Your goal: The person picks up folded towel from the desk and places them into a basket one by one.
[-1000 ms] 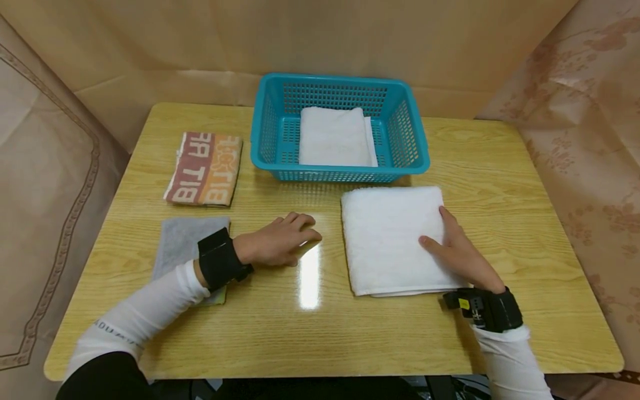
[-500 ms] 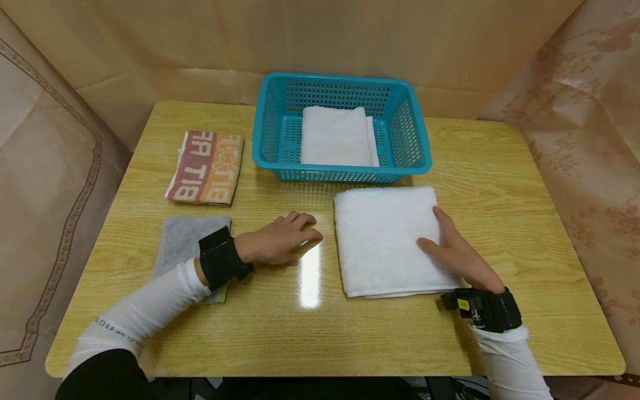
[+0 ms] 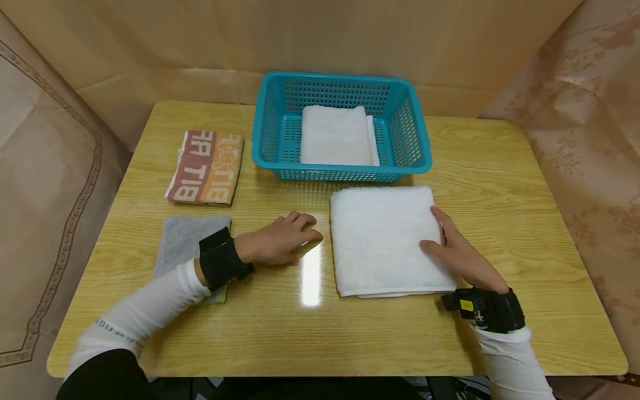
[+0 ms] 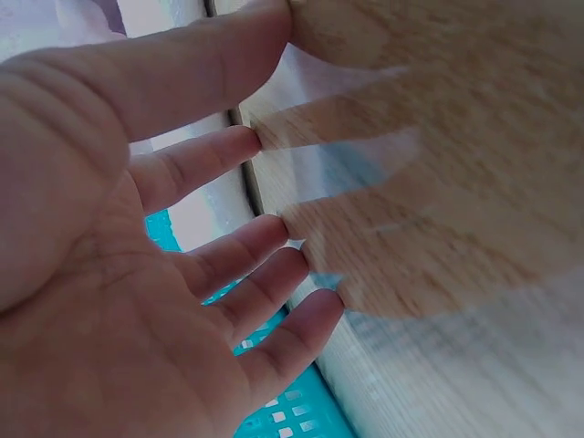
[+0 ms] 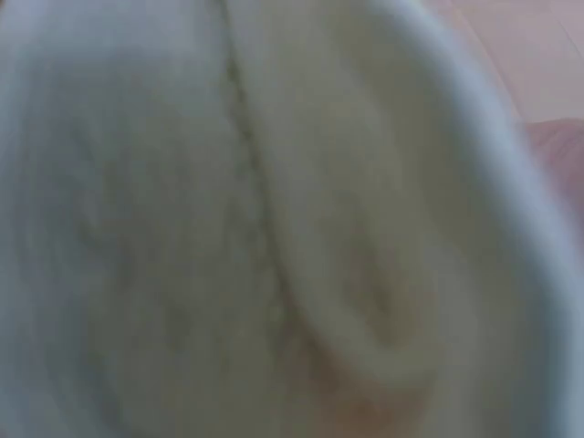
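Observation:
A folded white towel [image 3: 385,241] lies on the table in front of the basket. My right hand [image 3: 457,247] grips its right edge, thumb on top and the index finger at the side. The other fingers are hidden by the hand and towel. In the right wrist view the towel's blurred layers [image 5: 164,228] fill most of the picture. My left hand [image 3: 280,240] rests on the table left of the towel and apart from it. In the left wrist view its fingers [image 4: 251,274] are spread and loosely bent, fingertips at the tabletop, holding nothing.
Behind the white towel stands a blue plastic basket [image 3: 345,173] with a folded white towel [image 3: 335,136] inside. A red and orange patterned towel [image 3: 205,166] lies at the back left. A grey folded cloth [image 3: 182,241] is partly covered by the left forearm.
The white towel has slid a little to the left across the table, the right hand's fingers shifting with its edge. The left hand has stayed in place.

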Demonstrator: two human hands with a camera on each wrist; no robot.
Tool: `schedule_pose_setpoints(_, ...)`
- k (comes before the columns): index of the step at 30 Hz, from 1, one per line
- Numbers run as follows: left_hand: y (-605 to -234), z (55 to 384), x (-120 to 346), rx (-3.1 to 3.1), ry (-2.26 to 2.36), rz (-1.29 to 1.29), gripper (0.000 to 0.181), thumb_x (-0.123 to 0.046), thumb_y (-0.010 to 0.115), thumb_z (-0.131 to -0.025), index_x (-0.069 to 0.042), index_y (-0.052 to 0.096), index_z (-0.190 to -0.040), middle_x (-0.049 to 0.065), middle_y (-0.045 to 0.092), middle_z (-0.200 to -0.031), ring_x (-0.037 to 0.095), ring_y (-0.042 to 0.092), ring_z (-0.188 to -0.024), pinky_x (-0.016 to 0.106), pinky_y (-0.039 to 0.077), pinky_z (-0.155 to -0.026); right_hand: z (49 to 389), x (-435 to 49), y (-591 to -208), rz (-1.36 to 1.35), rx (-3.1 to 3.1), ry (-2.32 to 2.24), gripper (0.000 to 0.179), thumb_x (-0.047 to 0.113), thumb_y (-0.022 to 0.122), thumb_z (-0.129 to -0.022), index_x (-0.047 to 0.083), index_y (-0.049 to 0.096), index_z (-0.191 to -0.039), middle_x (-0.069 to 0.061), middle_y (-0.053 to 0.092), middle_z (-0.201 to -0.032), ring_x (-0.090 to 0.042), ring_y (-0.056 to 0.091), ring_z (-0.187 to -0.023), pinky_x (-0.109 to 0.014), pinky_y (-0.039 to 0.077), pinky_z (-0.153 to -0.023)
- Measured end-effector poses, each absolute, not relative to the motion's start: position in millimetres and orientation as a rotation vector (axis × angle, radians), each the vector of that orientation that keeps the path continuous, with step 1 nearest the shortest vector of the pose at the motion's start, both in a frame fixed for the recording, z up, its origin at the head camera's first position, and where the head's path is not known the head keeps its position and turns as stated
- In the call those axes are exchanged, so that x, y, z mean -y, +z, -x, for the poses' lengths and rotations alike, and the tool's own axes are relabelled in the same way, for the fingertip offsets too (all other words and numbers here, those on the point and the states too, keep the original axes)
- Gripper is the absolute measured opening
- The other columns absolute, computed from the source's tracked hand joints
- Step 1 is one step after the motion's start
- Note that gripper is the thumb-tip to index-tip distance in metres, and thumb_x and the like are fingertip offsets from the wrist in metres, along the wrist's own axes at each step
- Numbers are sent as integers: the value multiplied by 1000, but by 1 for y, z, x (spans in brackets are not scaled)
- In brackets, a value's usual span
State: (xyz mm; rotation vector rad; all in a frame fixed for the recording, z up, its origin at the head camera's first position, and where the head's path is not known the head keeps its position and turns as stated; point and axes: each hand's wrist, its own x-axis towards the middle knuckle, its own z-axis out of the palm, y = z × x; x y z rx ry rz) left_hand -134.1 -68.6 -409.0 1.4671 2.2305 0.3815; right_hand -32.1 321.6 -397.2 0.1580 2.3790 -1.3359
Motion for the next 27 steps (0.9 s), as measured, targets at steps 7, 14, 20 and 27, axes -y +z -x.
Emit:
schedule_pose_setpoints(7, -409, 134, 68, -2246, 364, -1476, 60, -13, 75, -90, -12, 49, -144, 22, 33, -151, 41, 31, -138, 59, 40, -98, 29, -320, -395, -128, -2351, -1316, 86, 23, 55, -103, 25, -8, -160, -31, 20, -152, -41, 38, -125, -40, 42, -91)
schedule_pose_setpoints(14, -410, 134, 68, -2237, 358, -1453, 62, -14, 75, -90, -12, 48, -145, 21, 33, -151, 40, 31, -138, 59, 39, -99, 28, -321, -398, -80, -2271, -1393, 88, 20, 57, -102, 26, -8, -160, -31, 27, -148, -41, 42, -125, -32, 47, -87)
schedule_pose_setpoints(20, -406, 134, 68, -2239, 339, -1448, 62, -16, 76, -89, -11, 48, -144, 21, 32, -151, 40, 31, -137, 57, 39, -99, 27, -320, -401, -59, -2227, -1430, 91, 21, 60, -101, 30, -9, -160, -30, 26, -150, -41, 42, -125, -31, 50, -85)
schedule_pose_setpoints(27, -405, 133, 67, -2242, 343, -1483, 59, -14, 76, -89, -7, 49, -141, 22, 34, -147, 41, 33, -133, 56, 40, -97, 27, -319, -403, -50, -2260, -1394, 95, 24, 65, -98, 34, -8, -159, -23, 13, -160, -41, 36, -132, -40, 47, -92)
